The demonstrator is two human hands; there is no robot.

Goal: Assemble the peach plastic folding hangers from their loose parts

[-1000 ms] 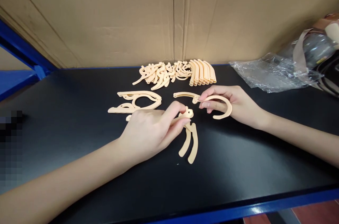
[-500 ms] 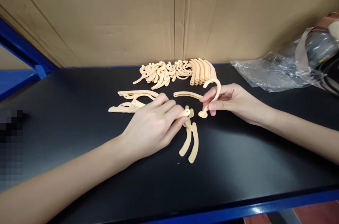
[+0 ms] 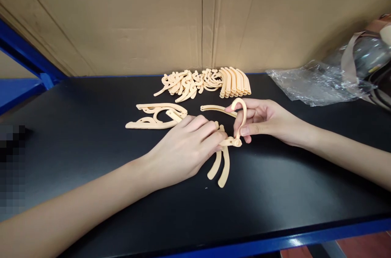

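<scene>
My left hand (image 3: 186, 150) is closed round a beige plastic hanger arm (image 3: 226, 142), whose holed end sticks out past the fingers. Between the thumb and fingers of my right hand (image 3: 265, 119) is a beige hanger hook (image 3: 244, 116), its curve upward. The hook's round base meets the tip of the held arm; whether they are joined I cannot tell. Below my left fingers lie two curved hanger pieces (image 3: 225, 168), partly covered. Another hanger arm (image 3: 214, 108) rests behind, by my right fingertips. Left of my left hand lies a folded hanger (image 3: 146, 124).
On the black tabletop (image 3: 299, 193), a loose pile of beige hooks and small parts (image 3: 186, 83) lies at the back. Beside it are stacked hanger arms (image 3: 235, 82). Clear plastic bags (image 3: 317, 83) lie at the right. A cardboard wall (image 3: 128, 18) stands behind.
The hook in my right hand has moved slightly left and down, and its base now meets the held arm's end. My left hand has shifted a little right and down.
</scene>
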